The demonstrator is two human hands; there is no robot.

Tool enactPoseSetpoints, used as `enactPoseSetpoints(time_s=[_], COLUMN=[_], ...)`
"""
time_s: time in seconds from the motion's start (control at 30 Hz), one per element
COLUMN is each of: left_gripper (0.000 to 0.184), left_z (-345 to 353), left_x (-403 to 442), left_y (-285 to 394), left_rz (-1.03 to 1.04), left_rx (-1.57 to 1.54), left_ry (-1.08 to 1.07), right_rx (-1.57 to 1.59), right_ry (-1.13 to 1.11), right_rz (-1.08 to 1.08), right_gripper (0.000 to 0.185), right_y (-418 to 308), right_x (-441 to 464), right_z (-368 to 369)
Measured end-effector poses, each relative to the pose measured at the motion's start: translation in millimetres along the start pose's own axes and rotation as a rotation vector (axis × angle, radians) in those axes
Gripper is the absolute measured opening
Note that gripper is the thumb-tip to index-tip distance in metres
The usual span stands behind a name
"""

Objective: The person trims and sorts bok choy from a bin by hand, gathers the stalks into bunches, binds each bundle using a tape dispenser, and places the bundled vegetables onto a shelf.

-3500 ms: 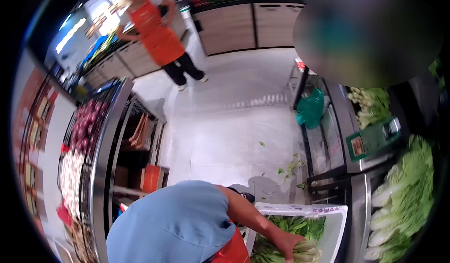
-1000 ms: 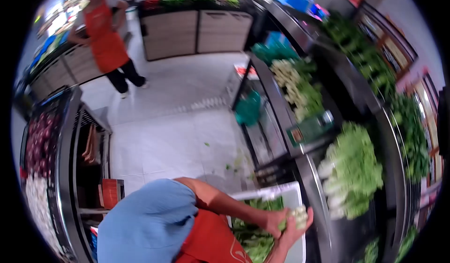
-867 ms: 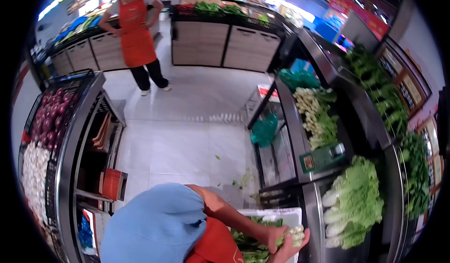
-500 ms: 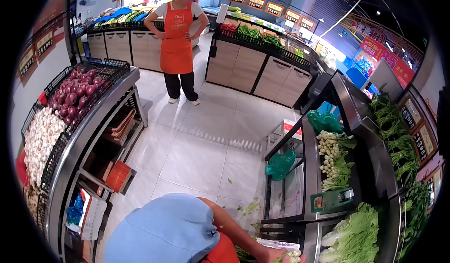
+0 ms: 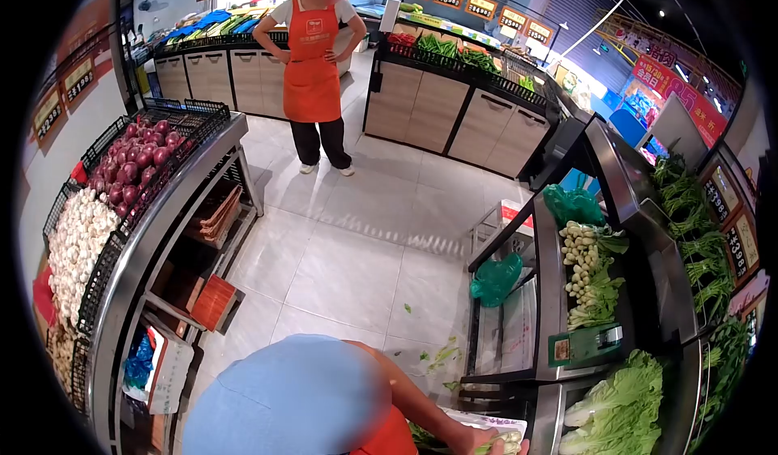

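My left arm, in a short light-blue sleeve (image 5: pixel 284 394), reaches to the right across the bottom of the view, over a red apron. My left hand (image 5: pixel 481 440), partly cut off by the lower edge, is closed around a bunch of leafy greens (image 5: pixel 510 439) with pale stem ends. Just behind it lies a white printed package or sheet (image 5: pixel 486 421). More green leaves (image 5: pixel 421 436) show below my forearm. A bit of skin right of the stems may be a fingertip; whose hand it belongs to is unclear. My right hand cannot be made out.
Steel shelving on the right holds pale-stemmed greens (image 5: pixel 582 264), a green plastic holder (image 5: pixel 583 345) and large leafy heads (image 5: pixel 620 402). Red onions (image 5: pixel 138 163) and garlic (image 5: pixel 79 236) fill crates at left. A person in an orange apron (image 5: pixel 313 66) stands ahead; leaf scraps (image 5: pixel 444 354) litter the floor.
The camera has turned slightly, so the surroundings sit a little further right. My left hand stays on the bunch, barely shifted. The person ahead keeps both hands on the hips.
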State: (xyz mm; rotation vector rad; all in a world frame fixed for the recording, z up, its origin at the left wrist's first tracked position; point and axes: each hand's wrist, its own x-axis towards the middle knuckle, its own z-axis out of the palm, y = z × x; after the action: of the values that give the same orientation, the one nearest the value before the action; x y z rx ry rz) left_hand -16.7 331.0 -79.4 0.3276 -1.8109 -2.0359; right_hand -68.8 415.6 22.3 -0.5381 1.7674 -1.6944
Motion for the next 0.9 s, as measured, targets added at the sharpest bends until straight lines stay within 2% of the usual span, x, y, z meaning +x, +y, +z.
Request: enactPoseSetpoints(time_s=[0.1, 0.2, 0.47, 0.57, 0.7, 0.73, 0.77, 0.87, 0.9], left_gripper=[0.048, 0.044, 0.035, 0.032, 0.029, 0.031, 0.039, 0.049, 0.054], left_z=[-2, -4, -14, -24, -53, -64, -69, -104, -120], left_x=[-1, 1, 2, 8, 24, 21, 19, 20, 24], left_y=[0, -2, -4, -4, 5, 19, 20, 36, 31], left_rz=[-0.012, -0.023, -0.076, -0.135, -0.228, -0.157, 0.136, 0.430, 0.419], left_rx=[-0.008, -0.005, -0.009, -0.005, 0.115, 0.176, -0.031, 0.024, 0.021], left_ry=[-0.018, -0.032, -0.139, -0.268, -0.631, -0.698, -0.623, -0.492, -0.500], right_rx=[0.025, -0.056, -0.010, 0.027, 0.047, 0.055, 0.062, 0.071, 0.071], right_ry=[0.000, 0.014, -0.018, -0.060, -0.105, -0.119, -0.136, -0.144, -0.143], right_rz=[0.049, -0.094, -0.085, -0.073, 0.003, 0.029, 0.054, 0.078, 0.067], right_gripper=[0.074, 0.075, 0.077, 0.076, 0.075, 0.075, 0.074, 0.073, 0.073], right_y=[-8, -9, -9, -11, -21, -23, -23, -13, -6], right_x=[-2, -3, -4, -2, 3, 4, 7, 24, 33], right_z=[3, 3, 1, 2, 12, 17, 24, 60, 77])
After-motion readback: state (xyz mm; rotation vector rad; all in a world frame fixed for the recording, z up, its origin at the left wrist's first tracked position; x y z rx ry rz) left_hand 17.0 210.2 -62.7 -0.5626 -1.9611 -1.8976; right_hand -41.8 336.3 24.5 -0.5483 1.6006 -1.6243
